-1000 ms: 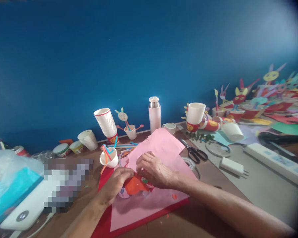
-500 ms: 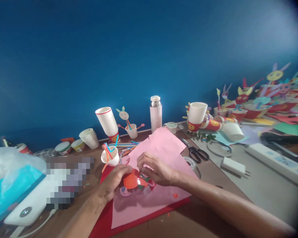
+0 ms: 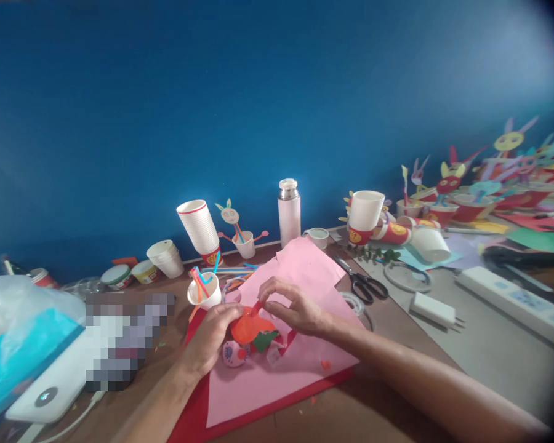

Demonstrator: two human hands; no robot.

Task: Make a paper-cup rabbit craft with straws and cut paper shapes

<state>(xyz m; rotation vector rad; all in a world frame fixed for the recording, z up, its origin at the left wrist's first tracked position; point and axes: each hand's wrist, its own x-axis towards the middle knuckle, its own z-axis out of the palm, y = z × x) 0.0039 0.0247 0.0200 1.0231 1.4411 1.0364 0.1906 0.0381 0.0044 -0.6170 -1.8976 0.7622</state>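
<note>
An orange paper cutout (image 3: 245, 330) is pinched between thumb and fingers of my left hand (image 3: 207, 335). My right hand (image 3: 298, 307) has its thumb and fingertips closed on a small red paper strip (image 3: 257, 307) at the cutout's upper edge. Whether the strip is joined to the cutout, I cannot tell. Just below lie a round paper face (image 3: 231, 355) with blue marks and a green paper scrap (image 3: 264, 340). Under both hands spreads pink paper (image 3: 244, 400), over red paper (image 3: 187, 415).
Beyond my left hand stands a paper cup with straws (image 3: 207, 292). Black-handled scissors (image 3: 367, 286) lie right of the pink paper. A pink thermos (image 3: 289, 218) and a tall cup stack (image 3: 198, 231) stand near the wall. At right sits a power strip (image 3: 512, 304).
The orange cutout has turned in my left hand, and the red strip now shows at my right fingertips. More of the green scrap and round face is uncovered.
</note>
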